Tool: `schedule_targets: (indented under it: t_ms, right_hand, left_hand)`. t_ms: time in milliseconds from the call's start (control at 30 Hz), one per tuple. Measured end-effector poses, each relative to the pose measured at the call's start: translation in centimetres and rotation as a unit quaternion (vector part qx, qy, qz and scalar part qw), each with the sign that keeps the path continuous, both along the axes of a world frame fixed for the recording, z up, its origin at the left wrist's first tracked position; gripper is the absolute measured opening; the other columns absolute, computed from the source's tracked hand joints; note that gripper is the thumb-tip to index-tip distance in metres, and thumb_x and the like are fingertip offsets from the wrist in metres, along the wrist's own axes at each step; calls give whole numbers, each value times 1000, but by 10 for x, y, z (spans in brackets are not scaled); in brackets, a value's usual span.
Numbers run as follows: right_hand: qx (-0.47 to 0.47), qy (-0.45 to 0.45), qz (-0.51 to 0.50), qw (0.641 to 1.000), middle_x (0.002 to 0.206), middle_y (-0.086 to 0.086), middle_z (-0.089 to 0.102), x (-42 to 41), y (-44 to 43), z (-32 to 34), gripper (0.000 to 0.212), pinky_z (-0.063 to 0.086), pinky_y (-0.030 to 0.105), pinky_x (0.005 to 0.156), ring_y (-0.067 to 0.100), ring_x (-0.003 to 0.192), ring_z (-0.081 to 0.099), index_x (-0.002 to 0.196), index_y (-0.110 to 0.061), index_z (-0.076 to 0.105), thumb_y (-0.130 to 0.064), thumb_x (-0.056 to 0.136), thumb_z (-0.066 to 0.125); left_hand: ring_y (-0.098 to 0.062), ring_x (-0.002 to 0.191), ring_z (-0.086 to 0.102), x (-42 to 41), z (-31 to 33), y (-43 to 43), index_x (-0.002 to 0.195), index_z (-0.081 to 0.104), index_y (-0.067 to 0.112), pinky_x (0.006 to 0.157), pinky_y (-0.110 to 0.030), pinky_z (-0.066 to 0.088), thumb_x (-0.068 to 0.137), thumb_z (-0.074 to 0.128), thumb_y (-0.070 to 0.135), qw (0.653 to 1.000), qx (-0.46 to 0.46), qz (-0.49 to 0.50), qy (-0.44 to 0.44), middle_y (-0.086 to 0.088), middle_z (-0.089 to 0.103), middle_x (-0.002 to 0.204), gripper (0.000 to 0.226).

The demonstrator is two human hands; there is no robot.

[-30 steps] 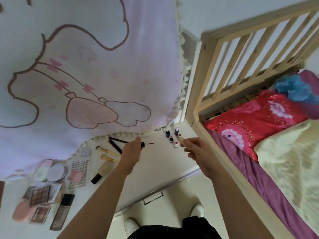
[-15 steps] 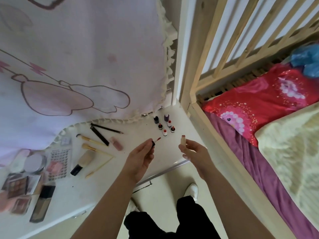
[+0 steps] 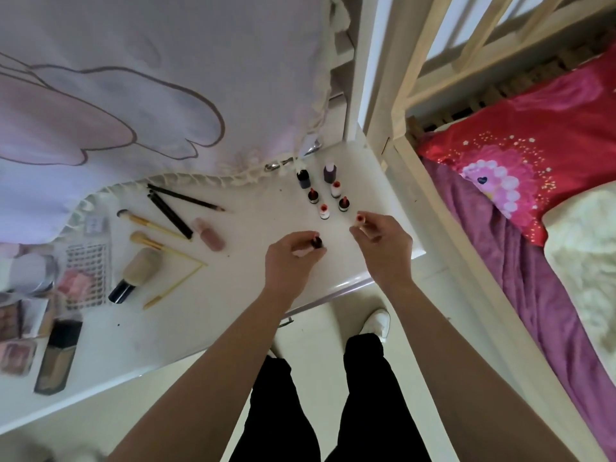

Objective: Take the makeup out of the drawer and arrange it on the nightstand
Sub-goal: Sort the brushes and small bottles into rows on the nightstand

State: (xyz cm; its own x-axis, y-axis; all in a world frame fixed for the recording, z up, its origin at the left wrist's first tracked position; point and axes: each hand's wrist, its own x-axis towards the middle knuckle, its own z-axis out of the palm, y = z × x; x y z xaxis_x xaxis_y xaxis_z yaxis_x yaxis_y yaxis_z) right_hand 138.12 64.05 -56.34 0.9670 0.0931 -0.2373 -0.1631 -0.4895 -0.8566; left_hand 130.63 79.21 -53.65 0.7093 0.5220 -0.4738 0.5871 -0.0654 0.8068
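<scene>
Left hand (image 3: pixel 293 258): over the front part of the white nightstand top (image 3: pixel 200 328); forearm rises from the lower frame edge, back of the hand up; thumb and curled fingers pinch a small dark cap with a reddish tint (image 3: pixel 316 242); whether the cap touches the surface, cannot tell.

Right hand (image 3: pixel 383 248): near the nightstand's right front corner; forearm enters from the lower right, back of the hand up; thumb and forefinger pinch a slim pale tube with a red top (image 3: pixel 360 219), other fingers curled beneath; red end points away from the person. Hands near each other, not touching; cap and tube apart.

Just beyond the hands, six small bottles stand upright in a loose cluster: dark blue bottle (image 3: pixel 303 178) and purple bottle (image 3: pixel 330 171) at the back; four smaller ones with red or dark caps in front, nearest being a white bottle (image 3: pixel 322 211).

Lying flat to the left: long black pencil (image 3: pixel 186 198); slim black tube (image 3: pixel 170 215); pink gloss tube (image 3: pixel 208 234); two gold-handled brushes (image 3: pixel 150 225); stubby tan brush with a black base (image 3: pixel 136 275); thin gold stick (image 3: pixel 173 285); rectangular tan foundation bottle with a black cap (image 3: pixel 58 355); pink compact (image 3: pixel 16 356) at the left edge, blurred.

Labels: print on bottles and compacts too small and blurred to read.

Pale lilac fabric with a cartoon outline (image 3: pixel 166 78) hangs over the nightstand's back edge; light wooden bed frame (image 3: pixel 416 195) to the right, red patterned pillow (image 3: pixel 533 145) inside it.
</scene>
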Motion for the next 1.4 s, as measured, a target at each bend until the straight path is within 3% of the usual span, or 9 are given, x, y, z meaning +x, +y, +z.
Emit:
schedule_targets:
  t_ms: [100, 200, 400, 600, 733, 833, 1067, 1300, 1400]
  right_hand:
    - [-15, -36, 18, 999, 99, -10, 69, 3, 1, -11, 27, 56, 38, 88, 12, 91, 67, 111, -25, 73, -22, 84, 77]
    - [-27, -57, 22, 998, 97, -10, 70, 3, 1, -18, 27, 55, 40, 87, 16, 93, 66, 112, -26, 73, -25, 85, 76]
    - [-62, -92, 23, 994, 100, -11, 72, 0, 2, -23, 31, 54, 33, 88, 12, 96, 65, 118, -27, 71, -31, 87, 74]
    - [-26, -46, 39, 998, 114, -10, 67, -6, -9, -20, 54, 49, 16, 88, 3, 96, 62, 136, -19, 59, -11, 84, 73]
    - [-28, -33, -56, 997, 105, -5, 60, -24, -6, -1, 33, 54, 30, 78, 5, 82, 60, 117, -19, 57, -7, 87, 61]
    - [-42, -46, -85, 994, 98, -7, 54, -42, 12, 15, 21, 53, 36, 71, 7, 78, 58, 103, -21, 50, -14, 89, 64]
    - [-36, -97, 104, 989, 107, -12, 51, -65, 105, 41, 22, 45, 24, 67, 4, 80, 55, 110, -21, 54, -22, 91, 65]
    - [-149, -35, 270, 950, 129, 1, 49, -78, 207, 26, 60, 49, 37, 88, 20, 115, 55, 138, -20, 45, -50, 89, 63]
    - [-212, -23, 292, 932, 126, 6, 49, -86, 226, 20, 51, 48, 38, 86, 26, 113, 53, 134, -18, 48, -44, 92, 62]
  left_hand:
    - [5, 69, 57, 12, -10, -11, 91, 75, 29, 70, -8, 43, 76, 81, 18, 998, 60, 6, 3, 20, 67, 77, 19]
    - [3, 75, 60, 21, -21, -21, 90, 74, 27, 74, -9, 44, 76, 80, 20, 994, 105, 5, -7, 19, 71, 83, 17]
    - [-2, 76, 62, 27, -33, -33, 96, 74, 26, 74, -6, 42, 75, 81, 24, 990, 139, 21, -24, 16, 73, 89, 22]
    - [8, 77, 53, 13, -28, -24, 109, 69, 22, 74, -2, 38, 76, 81, 20, 989, 144, -15, -15, 13, 64, 96, 35]
    - [1, 77, 54, -14, -13, 2, 112, 67, 21, 73, -3, 37, 84, 72, 19, 981, 191, -29, 3, 12, 60, 101, 28]
    - [-6, 79, 57, -38, -5, 33, 107, 68, 21, 73, -15, 42, 88, 66, 17, 972, 232, -17, -7, 9, 63, 101, 19]
    - [-17, 96, 58, -89, 4, 118, 109, 66, 21, 81, -34, 50, 91, 60, 12, 960, 279, 25, 27, 7, 59, 106, 21]
    - [-26, 109, 57, -130, -2, 175, 121, 58, 20, 86, -35, 46, 92, 58, 16, 972, 205, -9, 110, -4, 57, 124, 30]
    - [-27, 107, 57, -135, -2, 187, 124, 57, 16, 88, -36, 46, 93, 56, 13, 976, 186, -35, 108, -4, 59, 122, 31]
